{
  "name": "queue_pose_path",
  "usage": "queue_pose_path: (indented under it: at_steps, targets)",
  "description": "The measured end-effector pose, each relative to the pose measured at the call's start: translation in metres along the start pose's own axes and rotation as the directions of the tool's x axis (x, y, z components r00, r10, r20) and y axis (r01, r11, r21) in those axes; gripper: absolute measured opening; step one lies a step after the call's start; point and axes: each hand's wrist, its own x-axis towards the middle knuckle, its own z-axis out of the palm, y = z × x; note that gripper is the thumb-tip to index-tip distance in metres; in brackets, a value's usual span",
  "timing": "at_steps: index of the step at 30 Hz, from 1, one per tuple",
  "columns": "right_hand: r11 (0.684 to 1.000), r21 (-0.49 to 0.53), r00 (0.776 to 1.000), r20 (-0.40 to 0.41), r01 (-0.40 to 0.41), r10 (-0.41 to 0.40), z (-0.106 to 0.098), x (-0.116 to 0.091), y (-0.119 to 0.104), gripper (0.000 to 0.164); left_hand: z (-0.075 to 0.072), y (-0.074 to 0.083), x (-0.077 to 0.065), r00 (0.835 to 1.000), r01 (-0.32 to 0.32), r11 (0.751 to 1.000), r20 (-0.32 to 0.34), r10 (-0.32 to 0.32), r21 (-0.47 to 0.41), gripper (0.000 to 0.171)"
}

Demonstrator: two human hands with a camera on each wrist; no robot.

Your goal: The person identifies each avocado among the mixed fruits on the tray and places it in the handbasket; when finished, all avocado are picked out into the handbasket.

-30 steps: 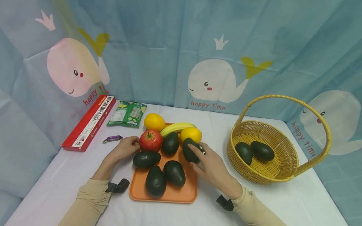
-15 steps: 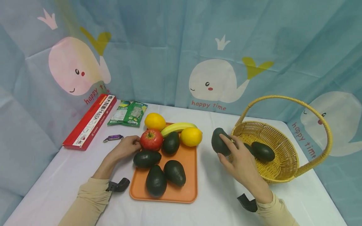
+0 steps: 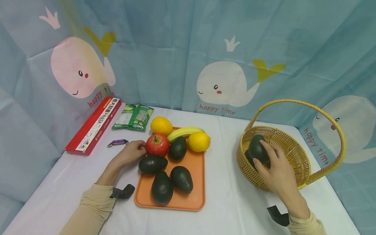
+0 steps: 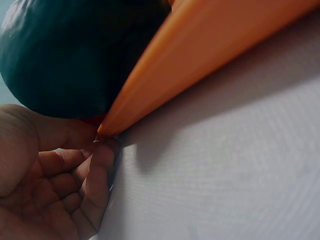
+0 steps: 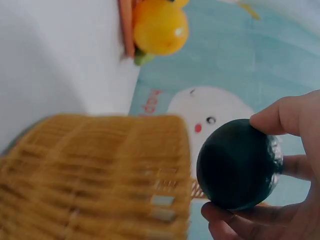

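My right hand (image 3: 279, 171) holds a dark green avocado (image 3: 258, 150) over the left part of the wicker basket (image 3: 248, 174), thumb and fingers spread round it in the right wrist view. Beneath it, another avocado in the basket is mostly hidden. At the left rim of the orange tray (image 3: 189, 200), my left hand (image 3: 130, 153) pinches the tray's edge between thumb and fingers, as the left wrist view shows. On the tray lie several avocados (image 3: 162, 188), a red pomegranate (image 3: 157, 145), a banana (image 3: 185, 132) and a lemon (image 3: 198, 141). A second lemon (image 3: 161, 126) sits at its back left corner.
A red pasta box (image 3: 94, 127), a green snack bag (image 3: 133, 117) and a purple-wrapped candy (image 3: 118, 142) lie on the white table at the left. The basket's tall handle (image 3: 342, 143) arches above its opening. A blue curtain (image 3: 164, 65) hangs behind.
My right hand has lifted an avocado off the tray's right side and carried it rightward to above the basket. The left hand has stayed at the tray's edge.
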Motion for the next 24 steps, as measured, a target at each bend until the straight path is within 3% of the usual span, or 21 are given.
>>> queue_pose_path:
  at_steps: [7,24]
  targets:
    - [0.986,-0.079,0.986,0.061,-0.15,0.155,-0.004,-0.006,0.018,0.061,0.0,0.0,0.001,1.0,-0.004,1.0,-0.01,0.004,0.006,0.025]
    - [0.955,-0.137,0.937,0.199,-0.264,0.288,-0.003,-0.006,0.03,0.063,0.001,0.002,-0.001,1.0,0.011,1.0,-0.013,-0.011,0.004,0.025]
